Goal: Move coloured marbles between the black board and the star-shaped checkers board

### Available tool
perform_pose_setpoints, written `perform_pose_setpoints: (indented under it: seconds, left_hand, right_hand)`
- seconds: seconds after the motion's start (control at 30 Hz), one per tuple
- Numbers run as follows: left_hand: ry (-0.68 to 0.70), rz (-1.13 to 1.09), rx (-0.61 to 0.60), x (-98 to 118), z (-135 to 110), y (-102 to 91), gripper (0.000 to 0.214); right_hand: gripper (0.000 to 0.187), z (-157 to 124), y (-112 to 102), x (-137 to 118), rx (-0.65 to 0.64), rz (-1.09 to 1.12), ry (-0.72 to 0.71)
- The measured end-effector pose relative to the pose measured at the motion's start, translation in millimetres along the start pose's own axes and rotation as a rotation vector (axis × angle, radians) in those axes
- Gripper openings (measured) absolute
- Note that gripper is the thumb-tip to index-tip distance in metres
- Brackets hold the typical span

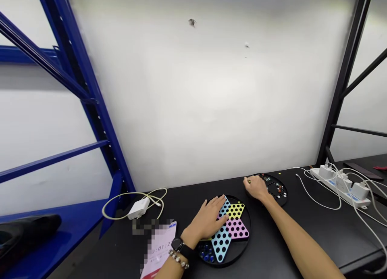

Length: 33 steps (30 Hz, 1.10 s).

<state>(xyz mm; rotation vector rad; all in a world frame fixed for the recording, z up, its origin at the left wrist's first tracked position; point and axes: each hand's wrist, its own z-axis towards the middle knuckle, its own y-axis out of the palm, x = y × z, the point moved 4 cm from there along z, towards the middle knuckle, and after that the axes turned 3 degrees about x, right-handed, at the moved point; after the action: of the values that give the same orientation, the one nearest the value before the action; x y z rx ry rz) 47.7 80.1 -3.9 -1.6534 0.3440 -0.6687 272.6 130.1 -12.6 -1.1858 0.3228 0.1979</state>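
Note:
My left hand (208, 218) lies flat with its fingers stretched over the left part of a Chinese checkers board (237, 228). The board is a star of blue, yellow and pink fields with black holes, set in a round black tray. Dark blue marbles (207, 255) sit in the tray's lower left pocket, and a yellow marble (238, 202) shows near the top. My right hand (256, 187) is closed at the left edge of a second round black tray (286, 198), pinching a small yellow marble (249, 181). Several mixed small pieces (279, 189) lie in that tray.
A phone with a timer (161, 242) lies left of my left wrist. Behind it are a white charger (139, 208) and a looped cable. To the right is a white power strip (340, 186) with plugs and trailing cables. A white wall (211, 109) rises behind the black table.

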Motion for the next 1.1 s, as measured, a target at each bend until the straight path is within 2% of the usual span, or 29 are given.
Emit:
perform_pose_setpoints:
  seconds: [0.13, 0.23, 0.33, 0.47, 0.67, 0.8, 1.1]
  left_hand:
    - [-0.003, 0.021, 0.095, -3, 1, -3.4, 0.060]
    - [-0.044, 0.090, 0.199, -8, 0, -9.1, 0.053]
    - [-0.115, 0.146, 0.232, -15, 0, -12.0, 0.051]
    - [-0.130, 0.150, 0.228, -21, 2, -11.3, 0.050]
    - [-0.119, 0.174, 0.208, -19, 3, -9.7, 0.047]
    - [-0.128, 0.169, 0.200, -20, 2, -8.2, 0.050]
    - [-0.127, 0.154, 0.199, -23, 3, -4.8, 0.052]
  right_hand:
    - [0.036, 2, -5, 41, 0.000, -0.095, 0.098]
    - [0.023, 1, -3, 50, 0.026, -0.099, 0.090]
    - [0.020, -1, 0, 38, 0.039, -0.052, 0.032]
    - [0.020, -8, 2, 2, -0.010, 0.048, -0.103]
    - [0.014, -31, 8, -41, -0.237, 0.184, -0.383]
    - [0.023, -34, 17, -43, -0.256, 0.102, -0.384]
    - [0.043, -34, 27, -44, -0.275, 0.076, -0.401]
